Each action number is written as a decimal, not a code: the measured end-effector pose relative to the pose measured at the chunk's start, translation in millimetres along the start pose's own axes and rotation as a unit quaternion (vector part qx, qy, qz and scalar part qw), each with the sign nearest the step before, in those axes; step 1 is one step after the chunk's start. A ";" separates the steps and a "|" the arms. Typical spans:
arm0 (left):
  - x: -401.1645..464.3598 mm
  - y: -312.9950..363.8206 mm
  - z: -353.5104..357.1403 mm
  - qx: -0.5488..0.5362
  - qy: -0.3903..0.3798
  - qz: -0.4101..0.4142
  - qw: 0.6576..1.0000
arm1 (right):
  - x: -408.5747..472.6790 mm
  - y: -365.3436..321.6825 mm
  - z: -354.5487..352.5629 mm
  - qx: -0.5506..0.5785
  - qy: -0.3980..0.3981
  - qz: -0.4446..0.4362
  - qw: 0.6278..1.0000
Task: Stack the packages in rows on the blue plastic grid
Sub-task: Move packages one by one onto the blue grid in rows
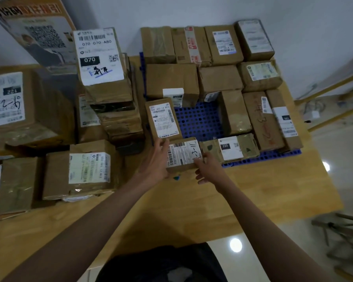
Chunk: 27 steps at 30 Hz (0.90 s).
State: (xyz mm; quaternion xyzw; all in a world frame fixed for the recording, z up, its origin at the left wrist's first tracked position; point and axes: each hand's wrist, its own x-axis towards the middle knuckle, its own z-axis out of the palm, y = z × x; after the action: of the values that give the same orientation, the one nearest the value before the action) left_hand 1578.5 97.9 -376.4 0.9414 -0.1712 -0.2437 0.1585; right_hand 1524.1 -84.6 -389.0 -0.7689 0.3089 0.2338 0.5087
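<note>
Both hands hold one small package [181, 154] (label up) at the blue grid's [199, 120] near-left edge: left hand [156, 161] cupping its left side with fingers extended, right hand [207, 167] gripping its right corner.

Blue plastic grid [199, 121]: perforated, flat, mostly covered by brown packages in rows, centre bare. Small labelled package [182, 154] at grid's near-left edge, beside "220" package [230, 149].
</note>
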 end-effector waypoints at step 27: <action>21.2 -11.8 -6.9 -0.072 -0.056 -0.054 0.994 | -8.4 7.6 -9.7 -0.110 -0.031 -0.053 0.992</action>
State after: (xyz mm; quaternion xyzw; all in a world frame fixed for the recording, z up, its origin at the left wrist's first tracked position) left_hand 1602.4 101.4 -383.7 0.9203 -0.1111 -0.3158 0.2023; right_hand 1513.3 -93.8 -384.5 -0.8276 0.2242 0.2632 0.4423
